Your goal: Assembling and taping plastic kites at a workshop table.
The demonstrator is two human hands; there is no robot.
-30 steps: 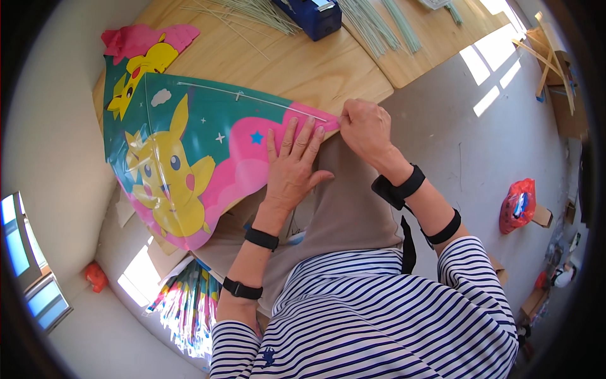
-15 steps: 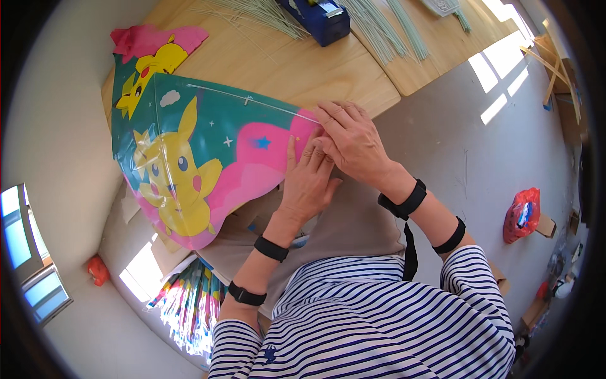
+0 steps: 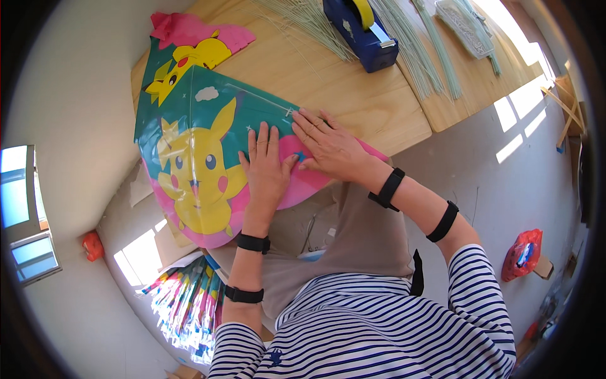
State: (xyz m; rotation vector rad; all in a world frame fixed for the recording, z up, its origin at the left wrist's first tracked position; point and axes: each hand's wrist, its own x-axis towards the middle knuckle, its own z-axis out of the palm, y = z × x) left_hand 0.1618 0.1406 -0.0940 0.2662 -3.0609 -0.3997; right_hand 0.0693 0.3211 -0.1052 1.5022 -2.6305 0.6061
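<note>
A large plastic kite (image 3: 202,170), green and pink with a yellow cartoon animal, lies on the wooden table and hangs over its near edge. A thin pale rod (image 3: 255,96) runs along its upper slanting edge. My left hand (image 3: 268,174) lies flat on the kite's right half, fingers spread and pointing away from me. Beside it, my right hand (image 3: 331,148) rests flat across the slanting edge, fingers stretched to the left and covering part of that edge. Neither hand grips anything. The kite's pink right tip sticks out beyond my right wrist.
At the back stands a blue tape dispenser (image 3: 377,57) with yellow tape, among bundles of thin pale rods (image 3: 410,54). A clear plastic box (image 3: 466,30) of small pieces sits farther right. Folded colourful sheets (image 3: 189,303) hang at lower left. A red bag (image 3: 522,256) is on the floor.
Both hands have moved left from the kite's right tip onto its right half. My right hand's bent fingers have flattened out. The view has shifted, showing more of the table's back.
</note>
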